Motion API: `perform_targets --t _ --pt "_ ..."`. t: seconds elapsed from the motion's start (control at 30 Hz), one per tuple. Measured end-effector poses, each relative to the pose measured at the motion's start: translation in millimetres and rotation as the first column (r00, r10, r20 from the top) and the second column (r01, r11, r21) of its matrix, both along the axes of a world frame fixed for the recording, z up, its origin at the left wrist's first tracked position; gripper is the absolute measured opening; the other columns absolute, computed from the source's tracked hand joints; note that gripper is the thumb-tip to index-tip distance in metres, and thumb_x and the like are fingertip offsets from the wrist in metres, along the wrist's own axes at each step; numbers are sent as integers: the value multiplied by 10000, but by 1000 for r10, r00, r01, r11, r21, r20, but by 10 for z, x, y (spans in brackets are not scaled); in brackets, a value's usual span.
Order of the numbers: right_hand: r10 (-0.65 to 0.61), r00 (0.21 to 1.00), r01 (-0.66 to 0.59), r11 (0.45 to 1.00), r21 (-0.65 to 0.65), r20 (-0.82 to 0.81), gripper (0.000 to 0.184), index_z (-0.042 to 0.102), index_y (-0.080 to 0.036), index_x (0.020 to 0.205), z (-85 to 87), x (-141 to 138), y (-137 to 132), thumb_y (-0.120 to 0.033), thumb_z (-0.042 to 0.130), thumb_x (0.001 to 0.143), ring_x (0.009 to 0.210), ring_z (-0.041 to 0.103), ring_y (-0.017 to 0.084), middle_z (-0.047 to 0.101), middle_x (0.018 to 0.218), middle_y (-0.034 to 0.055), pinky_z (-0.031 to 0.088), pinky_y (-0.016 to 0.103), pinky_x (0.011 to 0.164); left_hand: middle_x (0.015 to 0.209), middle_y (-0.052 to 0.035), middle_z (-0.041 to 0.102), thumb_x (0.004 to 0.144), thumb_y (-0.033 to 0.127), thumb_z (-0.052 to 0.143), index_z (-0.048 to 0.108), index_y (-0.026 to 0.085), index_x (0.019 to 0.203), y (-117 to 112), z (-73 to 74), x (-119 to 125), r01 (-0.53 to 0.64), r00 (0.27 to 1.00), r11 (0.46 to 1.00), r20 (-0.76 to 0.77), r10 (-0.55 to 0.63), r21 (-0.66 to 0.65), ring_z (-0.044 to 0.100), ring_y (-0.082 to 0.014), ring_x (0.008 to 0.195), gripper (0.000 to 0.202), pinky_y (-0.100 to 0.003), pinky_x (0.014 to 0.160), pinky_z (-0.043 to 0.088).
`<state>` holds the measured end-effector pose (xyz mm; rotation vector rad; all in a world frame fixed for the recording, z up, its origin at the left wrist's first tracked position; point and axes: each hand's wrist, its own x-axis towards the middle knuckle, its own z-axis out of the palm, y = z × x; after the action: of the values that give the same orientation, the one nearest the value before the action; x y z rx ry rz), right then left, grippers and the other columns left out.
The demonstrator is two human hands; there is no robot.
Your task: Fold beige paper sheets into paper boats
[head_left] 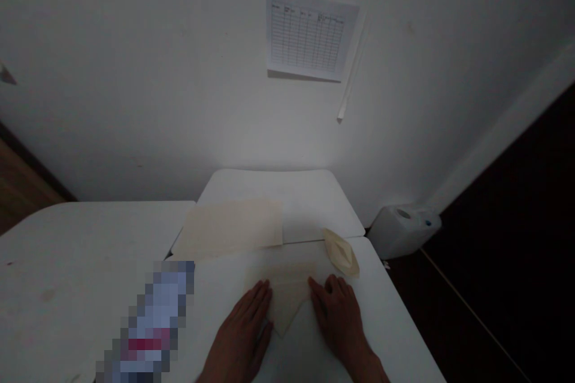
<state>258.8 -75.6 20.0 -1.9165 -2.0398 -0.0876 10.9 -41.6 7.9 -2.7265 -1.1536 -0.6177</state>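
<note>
A sheet of cream paper (287, 299), partly folded with a pointed corner toward me, lies on the white table between my hands. My left hand (245, 323) rests flat along its left edge, fingers stretched out together. At the right edge, my right hand (336, 314) touches the paper with one extended digit; its other fingers are bent and hold nothing visible. Just beyond that hand sits a folded cream paper piece shaped like a small boat (342, 253). Farther back on the left, a larger flat cream sheet (231, 227) lies across the seam between tabletops.
White tabletops (309, 197) meet a pale wall, where a printed table sheet (308, 33) hangs beside a narrow white strip (353, 75). A blurred-out object (153, 323) lies left of my hands. On the dark floor at right stands a white plastic container (402, 230).
</note>
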Motion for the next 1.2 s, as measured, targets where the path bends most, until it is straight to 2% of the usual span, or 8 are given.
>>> perform_targets --t 0.3,0.4,0.5,0.6,0.73,0.97,1.2 --pt "-28 1000 29 999 40 -13 303 582 -245 1223 -55 54 -41 -229 489 936 872 531 244 571 903 72 425 397 798 1457 -84 441 933 390 493 398 197 1430 -4 -23 8 7 1000 1000 19 -7 -2 461 -257 1301 541 -396 1016 481" --pt "0 999 4 993 116 -33 309 581 -199 1217 -76 -4 -47 -188 459 933 962 549 256 608 1031 107 434 432 868 1454 -95 444 931 389 494 416 179 1417 -17 -26 25 -6 1000 1000 7 5 20 462 -258 1300 536 -391 1011 484" --pt "160 986 -152 978 144 -47 355 546 -177 1267 -46 -142 -60 -149 426 934 1130 525 245 589 1239 112 418 425 976 1454 -110 439 928 388 496 422 162 1411 -28 -35 35 -8 1000 999 -26 9 40 456 -265 1304 539 -396 1006 486" --pt "330 943 -326 942 84 -45 417 481 -195 1354 20 -285 -60 -180 439 939 1278 448 229 517 1387 68 373 412 1072 1459 -111 431 933 379 483 374 172 1441 -33 -53 33 -3 1000 999 -29 4 41 458 -263 1303 560 -392 1005 483" --pt "414 908 -416 909 -13 -59 500 367 -188 1444 79 -347 -39 -225 440 951 1349 382 225 443 1455 61 336 434 1118 1481 -108 396 939 388 464 289 187 1482 -53 -68 34 -2 1000 1000 -18 2 23 445 -264 1313 605 -396 1019 466" --pt "405 912 -408 911 -54 -64 529 296 -184 1477 51 -269 -55 -241 429 968 1373 346 228 389 1482 76 316 471 1129 1489 -92 395 944 455 439 200 191 1510 -151 -26 -42 -55 998 998 2 55 27 433 -268 1324 669 -415 1046 428" --pt "353 935 -353 929 -106 -23 624 172 -187 1511 -57 -29 -144 -270 454 960 1395 296 251 291 1524 89 322 523 1113 1480 -108 403 943 469 443 151 180 1518 -200 30 -214 -92 995 995 -40 93 45 442 -267 1318 707 -440 1045 423"
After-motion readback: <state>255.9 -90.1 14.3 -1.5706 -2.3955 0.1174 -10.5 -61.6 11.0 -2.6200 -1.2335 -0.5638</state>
